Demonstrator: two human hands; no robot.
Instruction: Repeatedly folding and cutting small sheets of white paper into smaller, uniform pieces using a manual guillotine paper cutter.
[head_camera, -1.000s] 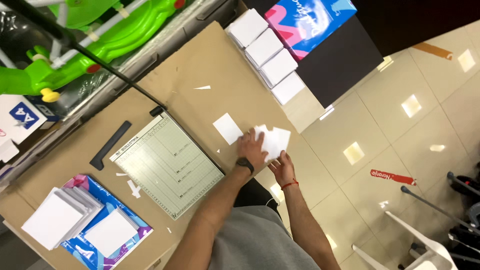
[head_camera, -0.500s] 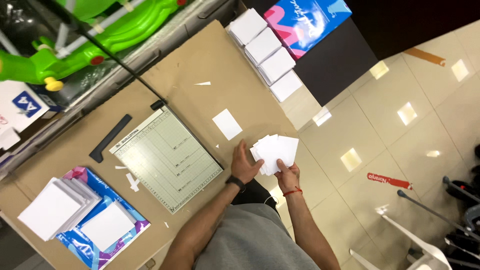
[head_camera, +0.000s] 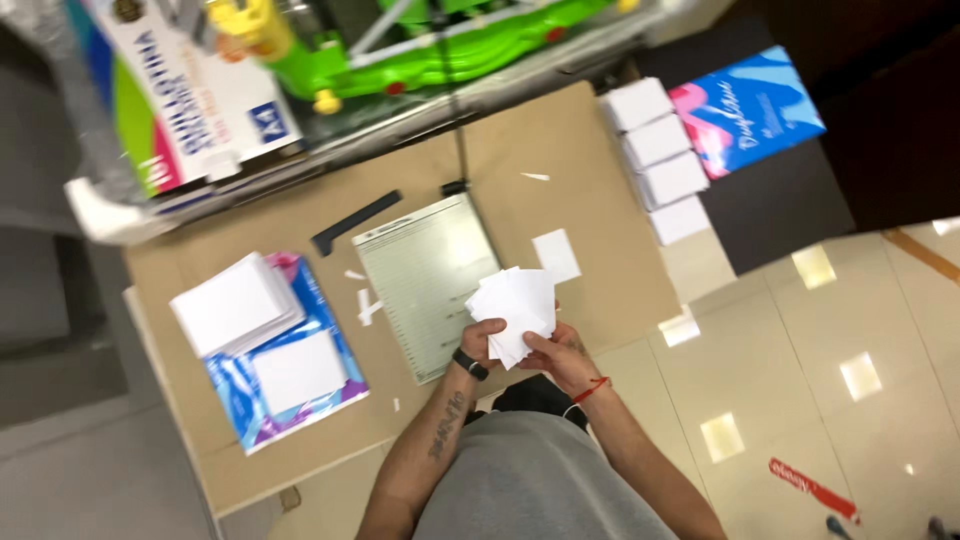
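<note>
Both my hands hold a loose stack of small white cut cards (head_camera: 515, 310) just above the near edge of the brown table (head_camera: 590, 180). My left hand (head_camera: 483, 343), with a black wristband, grips the stack from the left. My right hand (head_camera: 555, 355), with a red string on the wrist, supports it from below right. A grey-green paper cutter (head_camera: 425, 280) with a black arm lies just left of the hands. One single white card (head_camera: 556, 255) lies flat on the table beyond the stack.
Several stacks of cut white cards (head_camera: 660, 160) line the table's far right edge beside a blue-pink paper pack (head_camera: 745, 110). White sheets (head_camera: 235, 305) rest on an opened blue wrapper (head_camera: 290, 395) at left. A black strip (head_camera: 355, 222) and paper scraps lie nearby. Green plastic equipment (head_camera: 440, 45) stands behind.
The cards were lifted off the table into both hands and drawn toward my body. The view has swung, so the table now sits more squarely in front.
</note>
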